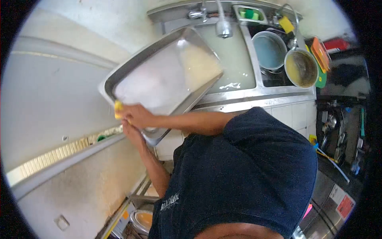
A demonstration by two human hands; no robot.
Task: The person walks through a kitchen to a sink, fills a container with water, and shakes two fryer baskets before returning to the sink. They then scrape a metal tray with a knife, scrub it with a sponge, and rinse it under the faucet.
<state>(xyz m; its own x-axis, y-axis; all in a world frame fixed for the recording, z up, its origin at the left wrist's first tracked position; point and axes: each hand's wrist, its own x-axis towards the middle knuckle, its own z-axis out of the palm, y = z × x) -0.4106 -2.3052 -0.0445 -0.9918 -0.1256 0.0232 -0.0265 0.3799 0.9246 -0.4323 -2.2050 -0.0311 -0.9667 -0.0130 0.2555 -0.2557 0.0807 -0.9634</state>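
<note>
A large rectangular metal pan [159, 44] sits tilted at the left of the sink, its far end over the basin and its near corner towards me. Whitish and yellowish patches cover its inside. My right hand [139, 115] reaches across to the pan's left rim, its fingers closed round a yellow sponge [118, 110] pressed to that rim. Just below it, my left hand [133, 133] is at the pan's near left corner, fingers on the edge and partly hidden by the right hand.
The sink basin [238, 59] holds cloudy water under a spray tap [224, 30]. Right of it stand a pot [269, 47] with bluish liquid and a pot [302, 71] with yellowish liquid. A small tray [260, 18] holds green sponges. A wall [55, 91] closes off the left side.
</note>
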